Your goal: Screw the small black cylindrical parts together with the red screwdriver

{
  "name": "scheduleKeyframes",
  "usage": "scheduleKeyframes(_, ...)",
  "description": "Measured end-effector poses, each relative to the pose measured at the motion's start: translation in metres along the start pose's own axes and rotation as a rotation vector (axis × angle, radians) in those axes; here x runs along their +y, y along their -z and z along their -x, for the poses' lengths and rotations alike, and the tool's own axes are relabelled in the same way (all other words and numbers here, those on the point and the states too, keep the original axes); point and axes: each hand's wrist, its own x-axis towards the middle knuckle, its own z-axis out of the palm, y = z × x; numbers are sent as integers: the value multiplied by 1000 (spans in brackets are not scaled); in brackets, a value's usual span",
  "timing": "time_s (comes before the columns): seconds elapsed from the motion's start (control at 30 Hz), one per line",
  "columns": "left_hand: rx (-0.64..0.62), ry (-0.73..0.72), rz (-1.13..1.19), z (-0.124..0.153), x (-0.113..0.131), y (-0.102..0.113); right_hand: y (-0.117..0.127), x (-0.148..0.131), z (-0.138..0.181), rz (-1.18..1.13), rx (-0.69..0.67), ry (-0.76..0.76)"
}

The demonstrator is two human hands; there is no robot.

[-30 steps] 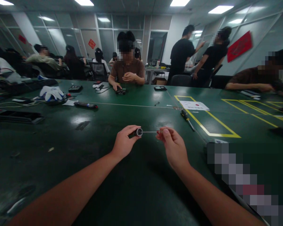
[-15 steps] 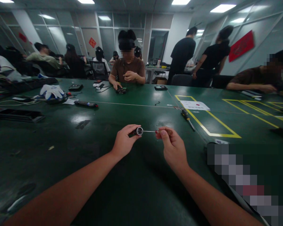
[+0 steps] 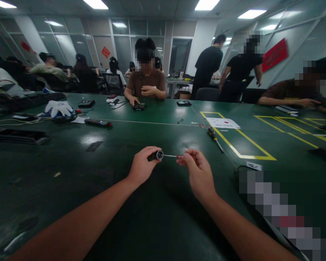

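Note:
My left hand (image 3: 142, 166) is closed round a dark screwdriver handle (image 3: 157, 156) with a silver collar. A thin metal bit (image 3: 170, 156) sticks out of the collar toward the right. My right hand (image 3: 198, 170) pinches the far end of that bit between thumb and fingertips, where a small reddish tip shows. Both hands hover just above the green table (image 3: 125, 203), a little apart from each other.
A yellow-handled screwdriver (image 3: 214, 137) and a white sheet (image 3: 222, 123) lie by yellow floor-tape lines (image 3: 241, 141) to the right. White gloves (image 3: 58, 108) and a dark pen-like tool (image 3: 97, 123) lie at the left. A person in brown (image 3: 146, 85) sits opposite; others sit and stand around.
The view has tilted slightly, so my hands sit a bit lower in the picture. My right hand has slid a little left along the bit. The two standing people have shifted.

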Motion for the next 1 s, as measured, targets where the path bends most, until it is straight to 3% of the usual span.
scheduleKeyframes(0.17, -25, -34, 7, 1, 1, 2, -1, 8, -9, -217, 66, -143)
scheduleKeyframes(0.33, -12, -40, -13, -1, -1, 3, 5, 8, -17, -412, -60, -376)
scheduleKeyframes(0.6, -18, 32, 44, 0, -5, 0, 6, 13, -13, -178, 26, -99)
scheduleKeyframes(1.0, -12, 15, 21, 0, -1, 0, 6, 11, -8, 31, -23, 35)
